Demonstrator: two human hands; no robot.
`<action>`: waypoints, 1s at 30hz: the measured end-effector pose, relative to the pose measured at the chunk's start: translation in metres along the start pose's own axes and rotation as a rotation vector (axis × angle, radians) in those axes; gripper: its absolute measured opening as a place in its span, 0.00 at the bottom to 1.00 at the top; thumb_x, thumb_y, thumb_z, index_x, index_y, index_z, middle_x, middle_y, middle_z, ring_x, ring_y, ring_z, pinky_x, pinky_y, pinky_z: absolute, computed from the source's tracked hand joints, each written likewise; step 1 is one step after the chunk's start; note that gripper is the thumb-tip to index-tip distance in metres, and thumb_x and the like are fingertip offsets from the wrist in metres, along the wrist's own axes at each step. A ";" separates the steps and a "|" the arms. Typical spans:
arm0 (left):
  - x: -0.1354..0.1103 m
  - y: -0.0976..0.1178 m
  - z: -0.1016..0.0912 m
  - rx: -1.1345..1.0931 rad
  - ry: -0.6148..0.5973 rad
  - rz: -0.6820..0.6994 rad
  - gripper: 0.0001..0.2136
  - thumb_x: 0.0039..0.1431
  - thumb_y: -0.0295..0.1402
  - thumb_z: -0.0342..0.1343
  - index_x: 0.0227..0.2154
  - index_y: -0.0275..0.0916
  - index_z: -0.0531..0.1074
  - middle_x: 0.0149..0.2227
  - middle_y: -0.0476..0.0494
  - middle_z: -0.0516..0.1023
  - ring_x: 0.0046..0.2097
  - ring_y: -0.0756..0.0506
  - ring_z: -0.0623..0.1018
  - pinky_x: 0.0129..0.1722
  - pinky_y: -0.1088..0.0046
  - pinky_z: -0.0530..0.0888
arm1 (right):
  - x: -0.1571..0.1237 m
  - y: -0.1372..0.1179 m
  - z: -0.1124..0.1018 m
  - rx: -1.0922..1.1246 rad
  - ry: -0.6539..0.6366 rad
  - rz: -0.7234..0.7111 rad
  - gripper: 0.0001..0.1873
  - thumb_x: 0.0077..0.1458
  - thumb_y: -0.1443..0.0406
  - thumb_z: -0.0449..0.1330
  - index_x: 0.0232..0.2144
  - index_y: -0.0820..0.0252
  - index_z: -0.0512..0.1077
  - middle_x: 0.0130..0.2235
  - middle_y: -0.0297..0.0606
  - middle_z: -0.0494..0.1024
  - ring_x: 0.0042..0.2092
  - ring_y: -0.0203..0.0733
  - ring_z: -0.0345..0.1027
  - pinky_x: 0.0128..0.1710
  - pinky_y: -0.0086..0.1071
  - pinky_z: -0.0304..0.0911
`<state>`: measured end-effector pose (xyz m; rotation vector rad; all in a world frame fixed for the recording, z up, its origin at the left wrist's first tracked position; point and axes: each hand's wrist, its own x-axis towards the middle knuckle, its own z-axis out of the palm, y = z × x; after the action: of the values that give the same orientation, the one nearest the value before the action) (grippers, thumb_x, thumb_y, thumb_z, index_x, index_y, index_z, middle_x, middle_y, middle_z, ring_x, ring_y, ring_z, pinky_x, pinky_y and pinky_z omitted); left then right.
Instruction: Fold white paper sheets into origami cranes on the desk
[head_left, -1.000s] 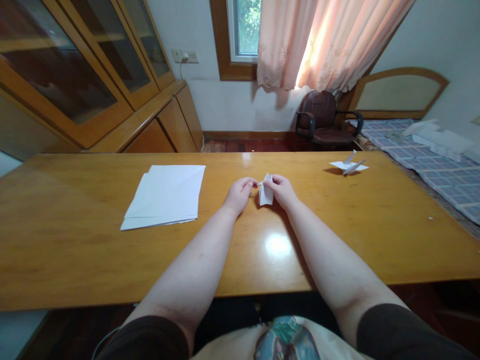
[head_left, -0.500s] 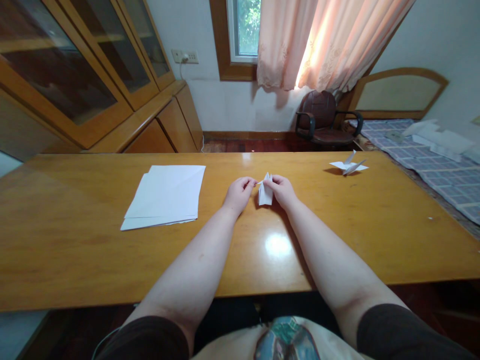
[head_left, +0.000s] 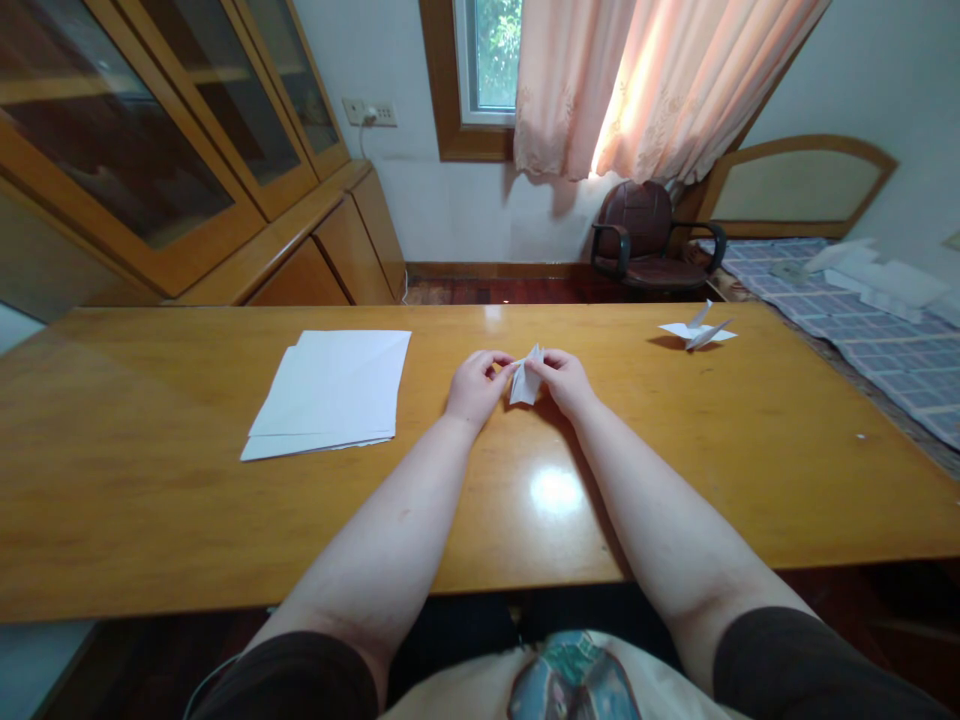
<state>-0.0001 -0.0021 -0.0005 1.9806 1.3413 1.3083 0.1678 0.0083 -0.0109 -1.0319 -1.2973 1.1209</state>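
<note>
Between my hands, just above the table (head_left: 465, 520), is a small folded piece of white paper (head_left: 526, 386) with pointed tips at its top. My left hand (head_left: 477, 385) pinches a thin point on its left side between thumb and fingers. On the other side my right hand (head_left: 564, 377) grips the folded body, thumb in front; the fingers behind are partly hidden. A finished white paper crane (head_left: 699, 330) with spread wings rests on the table at the far right. To the left lies a stack of white paper sheets (head_left: 334, 385), slightly fanned.
Glass-door cabinets (head_left: 247, 130) stand behind the table at the left. Beyond its far edge are a brown office chair (head_left: 637, 230) and pink curtains (head_left: 577, 80). A bed with a checked cover (head_left: 840, 310) is at the right. A tiny white scrap (head_left: 860, 436) lies on the table.
The folded paper has tilted, its lower end swinging slightly left and up. My left hand has shifted a little and curled closer to it; my right hand stays nearly in place.
</note>
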 end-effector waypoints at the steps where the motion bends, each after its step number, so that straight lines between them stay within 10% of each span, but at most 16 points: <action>1: 0.000 0.000 0.000 0.005 0.006 0.006 0.06 0.55 0.37 0.59 0.32 0.41 0.76 0.33 0.49 0.77 0.30 0.50 0.71 0.35 0.73 0.70 | 0.000 0.000 0.000 0.004 -0.003 -0.004 0.14 0.42 0.54 0.66 0.25 0.59 0.77 0.27 0.34 0.78 0.29 0.38 0.68 0.33 0.32 0.62; 30: 0.000 -0.003 0.004 -0.159 -0.028 -0.081 0.06 0.57 0.35 0.54 0.31 0.38 0.73 0.31 0.48 0.76 0.31 0.50 0.72 0.34 0.74 0.69 | 0.001 0.001 -0.001 -0.022 0.024 0.008 0.15 0.41 0.54 0.66 0.26 0.60 0.77 0.28 0.37 0.78 0.32 0.41 0.69 0.35 0.34 0.64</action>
<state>0.0015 -0.0003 -0.0049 1.8121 1.2503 1.3030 0.1684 0.0092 -0.0114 -1.0642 -1.2898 1.0995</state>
